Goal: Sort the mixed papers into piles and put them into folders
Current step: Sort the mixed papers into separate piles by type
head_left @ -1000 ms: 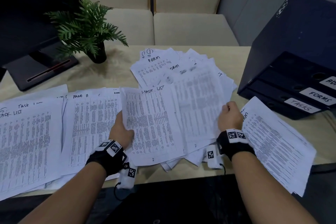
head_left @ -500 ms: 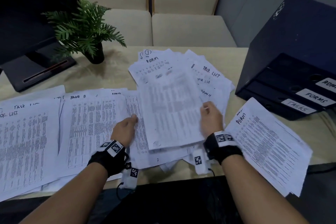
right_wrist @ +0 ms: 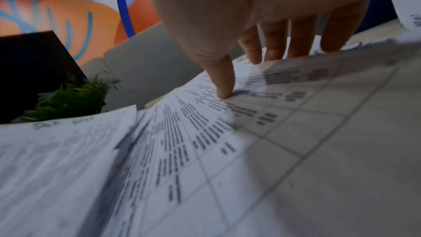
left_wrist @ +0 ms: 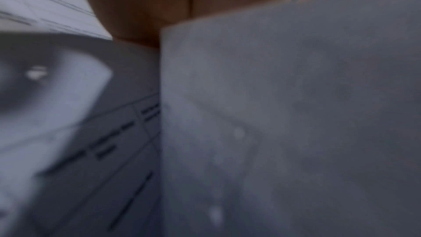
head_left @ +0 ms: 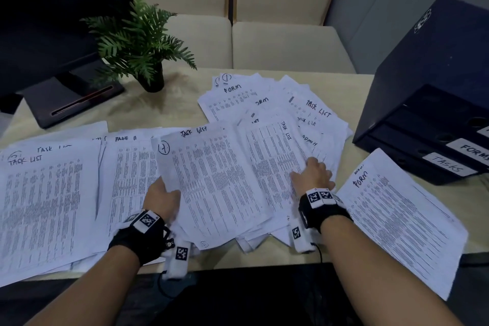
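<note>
A: Beige desk [head_left: 172,103]: where is the white printed "TASK LIST" sheet [head_left: 217,188]?
B: Its left edge is gripped by the left hand [head_left: 161,198]; the right hand [head_left: 312,177] is pressed flat on mixed white papers [head_left: 272,161] beside it.

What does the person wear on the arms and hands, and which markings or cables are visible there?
The forearms are bare, without sleeves; the left hand and right hand have no gloves. Each wrist has a black wristband bearing white blocks with black square codes. Under each hangs a white unit with another code and a thin black cable.
</note>
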`<state>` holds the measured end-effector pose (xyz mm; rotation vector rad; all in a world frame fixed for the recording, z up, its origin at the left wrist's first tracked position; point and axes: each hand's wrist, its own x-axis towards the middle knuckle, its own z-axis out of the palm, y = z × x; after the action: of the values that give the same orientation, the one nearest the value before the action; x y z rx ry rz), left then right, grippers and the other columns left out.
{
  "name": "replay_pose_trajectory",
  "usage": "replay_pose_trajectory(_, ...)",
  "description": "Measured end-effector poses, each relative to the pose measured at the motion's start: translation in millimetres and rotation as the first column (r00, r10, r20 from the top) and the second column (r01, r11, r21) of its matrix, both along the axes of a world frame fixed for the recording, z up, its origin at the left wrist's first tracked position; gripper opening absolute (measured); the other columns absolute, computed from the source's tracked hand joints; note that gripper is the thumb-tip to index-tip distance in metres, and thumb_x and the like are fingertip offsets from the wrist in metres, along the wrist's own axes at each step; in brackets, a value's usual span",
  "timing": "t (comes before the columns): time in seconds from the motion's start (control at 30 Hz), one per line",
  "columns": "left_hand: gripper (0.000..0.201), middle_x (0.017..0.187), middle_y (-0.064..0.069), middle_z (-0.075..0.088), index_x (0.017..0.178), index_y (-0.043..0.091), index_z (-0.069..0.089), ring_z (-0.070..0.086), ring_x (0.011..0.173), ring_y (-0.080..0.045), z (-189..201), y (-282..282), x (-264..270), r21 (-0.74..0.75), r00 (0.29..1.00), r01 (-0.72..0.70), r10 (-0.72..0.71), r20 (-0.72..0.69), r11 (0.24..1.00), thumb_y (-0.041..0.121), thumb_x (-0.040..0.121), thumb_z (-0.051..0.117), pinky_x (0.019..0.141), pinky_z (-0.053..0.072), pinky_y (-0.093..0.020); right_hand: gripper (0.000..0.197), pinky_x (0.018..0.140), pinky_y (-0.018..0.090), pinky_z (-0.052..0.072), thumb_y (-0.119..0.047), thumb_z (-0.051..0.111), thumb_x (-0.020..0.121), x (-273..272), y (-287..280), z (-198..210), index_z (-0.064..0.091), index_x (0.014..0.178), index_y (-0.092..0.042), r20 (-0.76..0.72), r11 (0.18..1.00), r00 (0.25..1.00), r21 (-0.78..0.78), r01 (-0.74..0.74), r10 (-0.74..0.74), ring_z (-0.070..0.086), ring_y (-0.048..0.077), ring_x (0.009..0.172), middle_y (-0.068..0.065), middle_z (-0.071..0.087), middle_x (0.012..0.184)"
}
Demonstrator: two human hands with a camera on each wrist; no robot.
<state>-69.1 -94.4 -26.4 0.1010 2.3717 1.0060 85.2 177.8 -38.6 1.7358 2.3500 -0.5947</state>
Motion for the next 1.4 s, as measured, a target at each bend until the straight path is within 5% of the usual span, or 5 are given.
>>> replay_pose_trajectory(0.47,0.099,0.095,0.008,0.060,0.137,0.064,-0.012,0.056,0.050,-0.031,2.8,2.6,6.9,0.059,0.999,0.027,-0.028,0.028,0.998,-0.002,0.086,0.040,0.042,0.047,-0.031,0.006,0.056,0.023,0.039,-0.013,0.052,0.093,43.4,44.8,82.3,0.058,0.093,-0.013,-0.734,0.968,0.647,-0.061,0.242,-0.208,0.051,0.015,0.071,-0.003,0.057,0.080)
replay_pose_trajectory(0.7,0.029,0.080,0.006,0.069,0.118,0.022,0.063,0.057,0.061,-0.020,0.5,13.9,8.6,0.176,0.999,0.015,-0.023,0.043,0.984,0.014,0.096,0.046,0.052,0.041,-0.023,0.040,0.093,0.020,0.035,-0.015,0.052,0.097,12.8,-5.7,50.6,0.049,0.137,-0.010,-0.591,0.976,0.789,-0.210,0.050,-0.168,0.049,0.016,0.119,0.008,0.050,0.140)
replay_pose_trajectory(0.87,0.073,0.100,-0.007,0.063,0.105,0.011,0.064,0.064,0.084,-0.033,11.5,23.9,9.1,0.199,0.980,-0.031,-0.010,0.200,0.979,0.074,0.085,0.034,0.075,0.050,-0.038,0.017,0.070,0.038,0.056,-0.015,0.048,0.097,-8.0,-57.0,10.9,0.057,0.112,-0.013,-0.466,0.925,0.884,-0.350,-0.145,-0.037,0.063,0.028,0.082,0.013,0.064,0.109)
replay_pose_trajectory(1.0,0.013,0.066,-0.001,0.059,0.104,0.009,0.056,0.051,0.043,-0.021,2.6,20.3,11.3,0.091,0.992,0.088,-0.095,0.077,0.992,0.012,0.091,0.054,0.037,0.039,-0.023,0.022,0.078,0.034,0.050,-0.030,0.064,0.091,-9.1,-43.4,3.6,0.059,0.100,-0.010,-0.426,0.955,0.904,-0.260,-0.143,0.019,0.060,0.024,0.085,0.006,0.062,0.100)
replay_pose_trajectory(1.4,0.086,0.130,0.017,0.038,0.150,0.041,0.005,0.062,0.073,-0.029,-5.7,-7.3,6.3,0.119,0.999,0.024,-0.027,0.024,0.993,-0.005,0.085,0.038,0.057,0.049,-0.030,0.019,0.074,0.033,0.047,-0.019,0.059,0.091,3.7,-2.2,-1.9,0.055,0.105,-0.006,-0.250,0.998,0.968,-0.067,0.002,-0.019,0.057,0.031,0.093,0.017,0.058,0.114)
